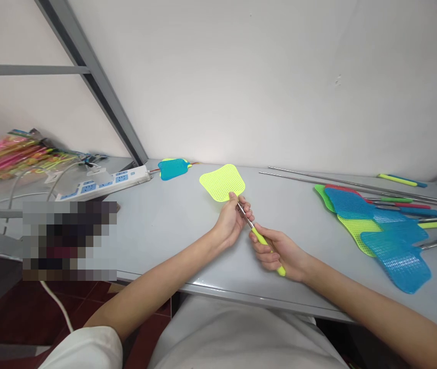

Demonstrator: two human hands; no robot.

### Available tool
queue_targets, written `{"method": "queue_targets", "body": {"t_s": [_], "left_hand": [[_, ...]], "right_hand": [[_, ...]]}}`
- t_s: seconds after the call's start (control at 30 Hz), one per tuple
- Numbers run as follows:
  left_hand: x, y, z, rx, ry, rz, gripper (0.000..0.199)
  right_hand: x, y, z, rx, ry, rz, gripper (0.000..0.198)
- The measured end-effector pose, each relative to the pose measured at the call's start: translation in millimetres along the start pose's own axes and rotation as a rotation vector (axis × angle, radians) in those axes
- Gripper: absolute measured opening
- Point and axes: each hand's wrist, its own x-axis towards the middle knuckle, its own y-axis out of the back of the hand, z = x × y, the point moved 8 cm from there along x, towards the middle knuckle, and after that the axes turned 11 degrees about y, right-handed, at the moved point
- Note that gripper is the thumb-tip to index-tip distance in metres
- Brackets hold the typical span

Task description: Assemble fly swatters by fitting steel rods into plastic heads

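A yellow-green fly swatter (pixel 224 183) with a perforated head and a metal shaft is held above the grey shelf, tilted with its head away from me. My left hand (pixel 232 220) is closed around the shaft just below the head, thumb on top. The fingers of my right hand (pixel 274 251) wrap round its yellow-green grip, whose end sticks out below the palm. To the right lies a pile of fly swatters, a blue one (pixel 398 259) nearest me and a yellow-green one partly under it. Their overlapping heads hide some of the shafts.
A white power strip (pixel 105 184) with cables lies at the left. Beside it are a blue swatter head (pixel 174 168) and a bag of colourful items (pixel 18 156). Long metal rods (pixel 318 179) run along the wall at the right. A grey post (pixel 99 82) rises at the back left.
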Motion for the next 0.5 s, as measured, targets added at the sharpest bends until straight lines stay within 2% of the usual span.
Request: {"method": "queue_targets", "body": {"t_s": [0.5], "left_hand": [[0.0,0.2,-1.1,0.010,0.009,0.000,0.036]], "right_hand": [[-0.8,-0.5,-0.3,0.008,-0.009,-0.001,0.026]]}}
